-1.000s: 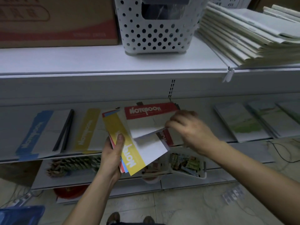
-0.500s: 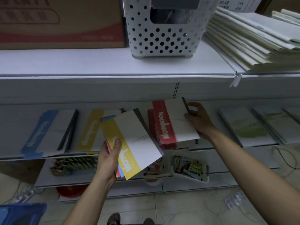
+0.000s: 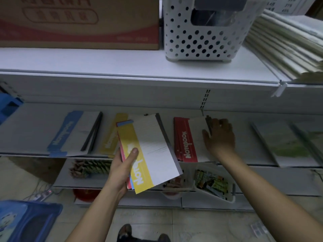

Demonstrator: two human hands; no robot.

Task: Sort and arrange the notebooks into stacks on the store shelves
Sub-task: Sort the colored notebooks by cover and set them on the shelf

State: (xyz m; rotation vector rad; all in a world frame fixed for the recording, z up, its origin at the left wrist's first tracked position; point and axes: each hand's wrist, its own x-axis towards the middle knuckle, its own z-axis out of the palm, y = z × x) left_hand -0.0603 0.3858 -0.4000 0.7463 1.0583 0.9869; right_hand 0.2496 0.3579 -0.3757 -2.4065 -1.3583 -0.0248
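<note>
My left hand (image 3: 122,170) grips a fanned bundle of notebooks (image 3: 153,154) in front of the middle shelf (image 3: 244,137); a yellow-banded one lies on top, with red and blue edges under it. My right hand (image 3: 220,137) rests flat on the right edge of the red notebook stack (image 3: 186,140) on that shelf, fingers spread. A yellow notebook stack (image 3: 111,135) lies behind the bundle, partly hidden. Further left sits a blue notebook stack (image 3: 70,131).
Green-covered notebooks (image 3: 286,142) lie at the shelf's right. The top shelf carries a cardboard box (image 3: 78,23), a white perforated basket (image 3: 201,32) and a pile of pale notebooks (image 3: 288,42). Trays of small goods (image 3: 213,184) sit on the lower shelf. A blue crate (image 3: 26,222) stands bottom left.
My right hand carried the red notebook from the bundle onto the red stack and now rests flat on it. My left hand's bundle stayed roughly in place.
</note>
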